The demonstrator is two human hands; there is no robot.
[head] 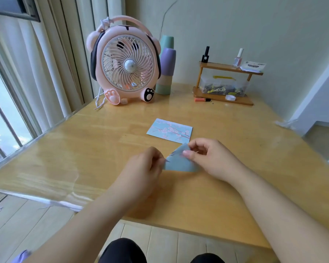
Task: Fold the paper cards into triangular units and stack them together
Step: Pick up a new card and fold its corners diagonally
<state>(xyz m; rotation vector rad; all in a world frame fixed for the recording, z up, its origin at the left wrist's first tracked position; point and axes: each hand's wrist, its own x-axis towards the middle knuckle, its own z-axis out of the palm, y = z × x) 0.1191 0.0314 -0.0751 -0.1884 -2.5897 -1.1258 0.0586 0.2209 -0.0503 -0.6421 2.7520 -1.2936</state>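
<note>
Item: folded card, pinched between my left hand and right hand, above the desk. Flat card just beyond the right hand. I'd align edges, then crease firmly.

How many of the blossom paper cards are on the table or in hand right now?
2: one flat card on the table, one folded card pinched between left hand and right hand.

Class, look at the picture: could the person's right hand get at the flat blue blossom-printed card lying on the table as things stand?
Probably yes, once freed: the flat blue blossom-printed card lies just beyond the right hand on the wooden table with nothing between them. For now both hands pinch the folded blue paper triangle.
</note>
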